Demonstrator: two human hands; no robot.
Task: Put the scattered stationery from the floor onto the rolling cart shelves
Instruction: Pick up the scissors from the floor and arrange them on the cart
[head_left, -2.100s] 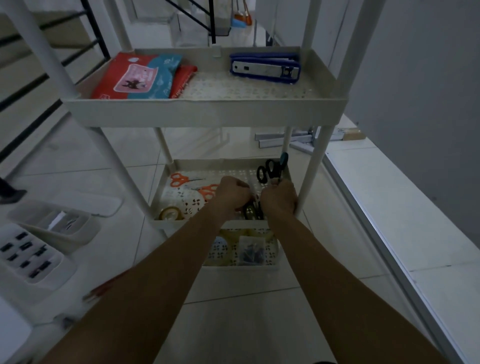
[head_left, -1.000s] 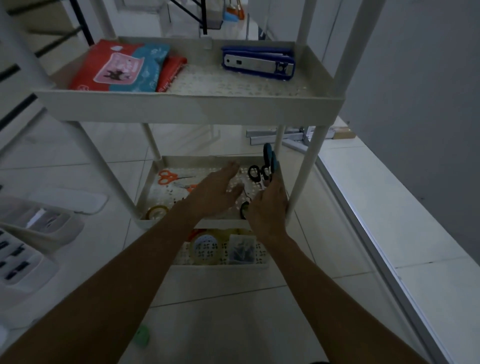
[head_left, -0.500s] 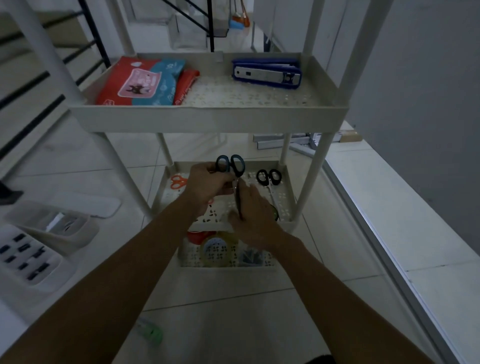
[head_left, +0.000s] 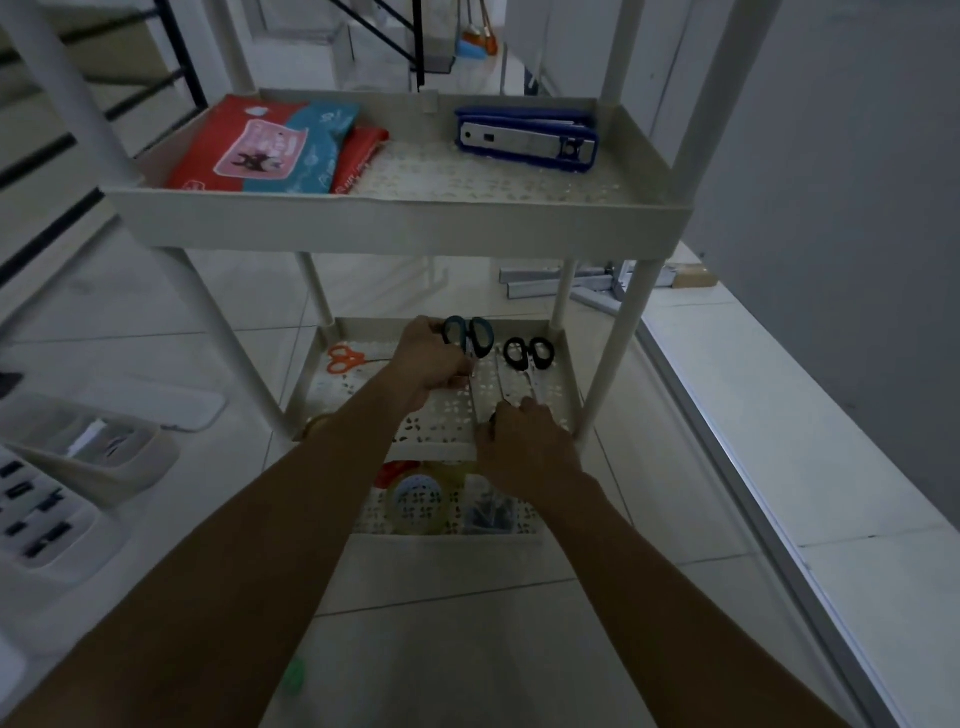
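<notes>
A white rolling cart (head_left: 395, 223) stands before me with three shelves. On its middle shelf (head_left: 431, 447), my left hand (head_left: 428, 358) grips the teal-handled scissors (head_left: 467, 335) near the handles, while my right hand (head_left: 524, 441) pinches their blade tips at the shelf's front. Black-handled scissors (head_left: 529, 354) lie just to the right, orange scissors (head_left: 344, 358) at the left. The top shelf holds a red and blue packet (head_left: 265, 148) and a blue hole punch (head_left: 524, 137). The bottom shelf (head_left: 452, 535) carries tape rolls (head_left: 418, 496) and dark clips (head_left: 491, 512).
White organiser trays (head_left: 78, 467) sit on the tiled floor at the left, with a flat white lid (head_left: 171, 408) behind them. A small green item (head_left: 294, 675) lies on the floor near my left arm. A raised ledge (head_left: 805, 467) and grey wall run along the right.
Both hands moved the teal scissors from the shelf's right post toward its middle, turning them to lie front to back. The black scissors now rest alone at the right.
</notes>
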